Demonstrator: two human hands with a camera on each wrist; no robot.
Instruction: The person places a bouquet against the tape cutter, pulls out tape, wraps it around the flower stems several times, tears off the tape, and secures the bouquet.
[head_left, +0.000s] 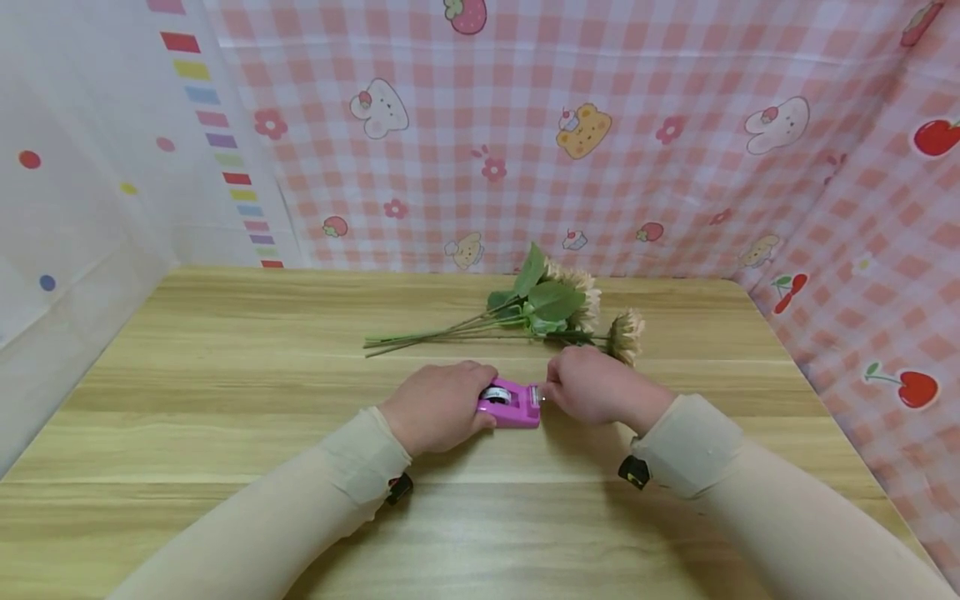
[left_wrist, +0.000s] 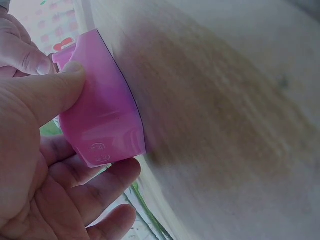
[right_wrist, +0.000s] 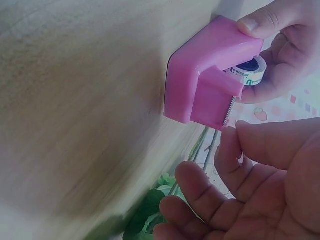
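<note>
On the table sits a pink tape dispenser (head_left: 517,414) holding a small roll of tape (right_wrist: 248,72) with a printed white core. My left hand (head_left: 441,406) grips its rear end from the left, thumb (left_wrist: 57,90) on the near side and fingertips under the back. At the serrated cutter (right_wrist: 229,111), my right hand (head_left: 588,385) pinches the clear tape end between thumb and index finger, the other fingers loosely bent. The tape itself barely shows; a small glint lies between cutter and fingertips. Beyond the hands lie artificial flowers (head_left: 585,300) with green leaves (head_left: 555,301).
The flower stems (head_left: 420,337) point left across the wooden table (head_left: 225,375). A pink checked cloth (head_left: 435,158) hangs along the back and right side, and a white dotted cloth (head_left: 82,208) on the left.
</note>
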